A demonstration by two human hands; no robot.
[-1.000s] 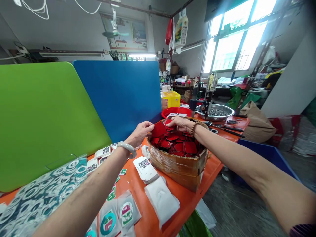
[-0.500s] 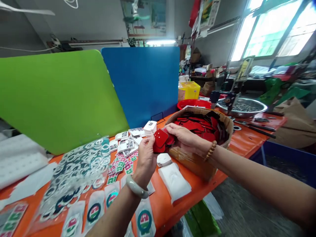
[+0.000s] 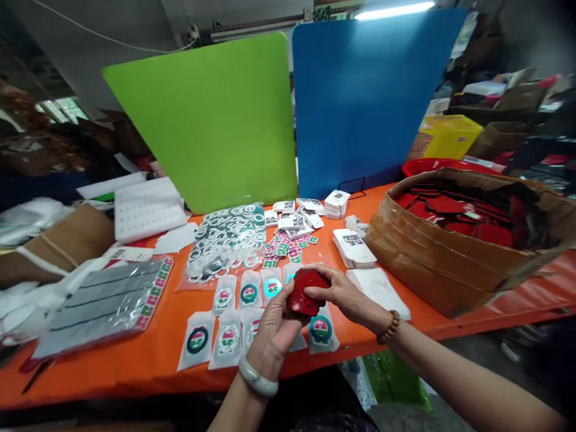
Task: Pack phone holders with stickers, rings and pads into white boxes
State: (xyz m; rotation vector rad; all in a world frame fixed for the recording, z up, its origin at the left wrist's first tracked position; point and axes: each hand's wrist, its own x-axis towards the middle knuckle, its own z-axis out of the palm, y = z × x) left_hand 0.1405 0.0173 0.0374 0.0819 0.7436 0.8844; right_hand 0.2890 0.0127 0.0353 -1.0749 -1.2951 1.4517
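Note:
My left hand [image 3: 275, 327], with a pale bangle at the wrist, cups a small stack of red rounded-square pieces [image 3: 308, 293] from below. The fingers of my right hand [image 3: 344, 295] press on the top and far edge of the same stack. Beneath and around my hands lie small white packets [image 3: 228, 340] with round pink-and-green emblems, set in two rows. To the right stands a cardboard box [image 3: 418, 264] filled with more red pieces [image 3: 459, 219]. White paper sleeves [image 3: 375, 288] and a stack of printed white cards [image 3: 355, 247] lie between that box and my right hand.
A clear bag of rings [image 3: 229, 240], loose pink-and-green stickers [image 3: 283, 247] and card stacks [image 3: 294, 222] lie behind the packets on the orange table [image 3: 166, 336]. Green [image 3: 216, 120] and blue [image 3: 360, 108] panels stand along the back. A grey bagged bundle [image 3: 103, 297] is at left.
My view has turned left and down. Both hands have moved from beside the cardboard box to above the packets, carrying the red pieces, now gathered into a stack.

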